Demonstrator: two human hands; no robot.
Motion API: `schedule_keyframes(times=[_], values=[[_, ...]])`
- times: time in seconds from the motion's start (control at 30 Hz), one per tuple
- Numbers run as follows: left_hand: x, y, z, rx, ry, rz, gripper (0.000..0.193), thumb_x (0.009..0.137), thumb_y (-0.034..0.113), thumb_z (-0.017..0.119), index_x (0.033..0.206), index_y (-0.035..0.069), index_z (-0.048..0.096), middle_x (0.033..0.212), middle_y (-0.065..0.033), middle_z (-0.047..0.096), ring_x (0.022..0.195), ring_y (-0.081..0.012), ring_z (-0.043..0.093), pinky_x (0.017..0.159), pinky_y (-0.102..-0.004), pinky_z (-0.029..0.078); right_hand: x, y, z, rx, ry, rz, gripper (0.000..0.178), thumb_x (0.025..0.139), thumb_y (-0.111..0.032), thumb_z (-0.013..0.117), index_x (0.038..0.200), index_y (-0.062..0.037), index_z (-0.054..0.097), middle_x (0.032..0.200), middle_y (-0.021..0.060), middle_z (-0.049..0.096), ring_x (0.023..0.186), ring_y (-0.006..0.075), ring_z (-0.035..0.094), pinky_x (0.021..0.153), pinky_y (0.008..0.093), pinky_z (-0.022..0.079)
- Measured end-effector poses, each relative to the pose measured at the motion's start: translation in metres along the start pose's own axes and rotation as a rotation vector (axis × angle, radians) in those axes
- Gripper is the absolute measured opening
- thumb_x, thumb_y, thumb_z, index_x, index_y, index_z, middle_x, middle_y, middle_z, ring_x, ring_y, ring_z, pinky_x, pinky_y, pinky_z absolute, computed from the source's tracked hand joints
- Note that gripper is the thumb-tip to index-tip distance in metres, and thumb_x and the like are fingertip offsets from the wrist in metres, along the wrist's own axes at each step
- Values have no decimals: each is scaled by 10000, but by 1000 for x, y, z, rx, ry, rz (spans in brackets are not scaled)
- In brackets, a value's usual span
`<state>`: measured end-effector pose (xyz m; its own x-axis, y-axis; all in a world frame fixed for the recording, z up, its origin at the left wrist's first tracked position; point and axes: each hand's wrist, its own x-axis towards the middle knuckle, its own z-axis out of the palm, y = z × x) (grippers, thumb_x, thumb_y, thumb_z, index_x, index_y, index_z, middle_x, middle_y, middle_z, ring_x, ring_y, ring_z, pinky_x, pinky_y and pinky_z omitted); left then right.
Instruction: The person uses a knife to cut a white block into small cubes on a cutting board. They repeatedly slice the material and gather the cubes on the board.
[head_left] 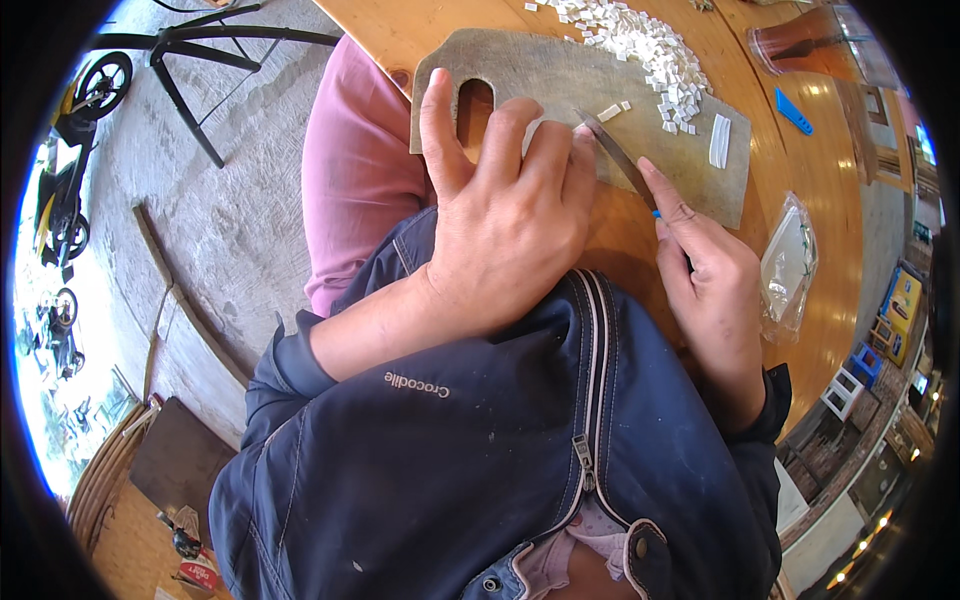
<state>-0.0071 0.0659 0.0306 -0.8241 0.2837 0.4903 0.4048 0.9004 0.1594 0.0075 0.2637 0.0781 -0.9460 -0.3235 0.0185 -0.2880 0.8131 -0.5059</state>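
Note:
My left hand [510, 215] lies palm down over a worn grey-brown cutting board [460, 60] with a slot-shaped hole. Its outermost finger is stretched out, while the others curl down around a white strip [529, 137], mostly hidden under them. At the fingertips lies the tip of a thin dark-bladed knife [617, 155]. My right hand [712, 265] is closed around the knife's handle, of which only a bit of blue shows, and its index finger rests along the blade. Small white cut pieces [610, 112] lie just beyond the blade.
A heap of white pieces [650, 50] spreads over the board's far edge onto the wooden table [800, 160]. White strips [719, 140] lie at the board's right. Beyond are a blue plastic piece [794, 111], a glass of brown drink [810, 40] and a clear plastic bag [789, 260].

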Motion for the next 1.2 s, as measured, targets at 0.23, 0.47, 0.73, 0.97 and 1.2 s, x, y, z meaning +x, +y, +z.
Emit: schedule_keyframes(times=[0.23,0.47,0.73,0.97,1.2], values=[[0,3,-1,14,-13,0,338,796,192,758,1126,125,740,996,37,656,1115,-195,600,1182,-649,220,1,4,7,-81,41,-60,659,837,81,638,1446,-172,613,681,118,513,585,260,552,616,416,499],[-4,3,-6,1,-30,-47,318,801,199,760,1113,135,747,1045,40,664,1131,-189,591,1190,-635,210,1,1,0,-17,4,-10,654,838,82,637,1444,-162,613,702,131,543,599,268,571,617,414,498],[-4,0,10,-76,147,19,256,731,157,686,924,-4,734,877,-62,556,1025,-260,575,1112,-774,236,0,-2,1,21,-32,14,637,882,121,615,1448,-170,612,744,146,531,627,213,524,672,325,509],[-6,3,-7,16,-13,-50,295,796,178,758,1088,135,751,1072,55,679,1137,-187,587,1189,-623,214,-1,-4,5,-58,-5,-3,626,880,120,605,1439,-162,618,772,172,576,648,257,579,689,352,525],[-8,2,-4,17,11,-60,291,792,176,760,1081,142,758,1090,61,680,1142,-183,581,1190,-613,225,-3,0,0,-16,11,-21,648,840,79,638,1446,-149,609,702,125,542,603,269,568,623,416,498]])
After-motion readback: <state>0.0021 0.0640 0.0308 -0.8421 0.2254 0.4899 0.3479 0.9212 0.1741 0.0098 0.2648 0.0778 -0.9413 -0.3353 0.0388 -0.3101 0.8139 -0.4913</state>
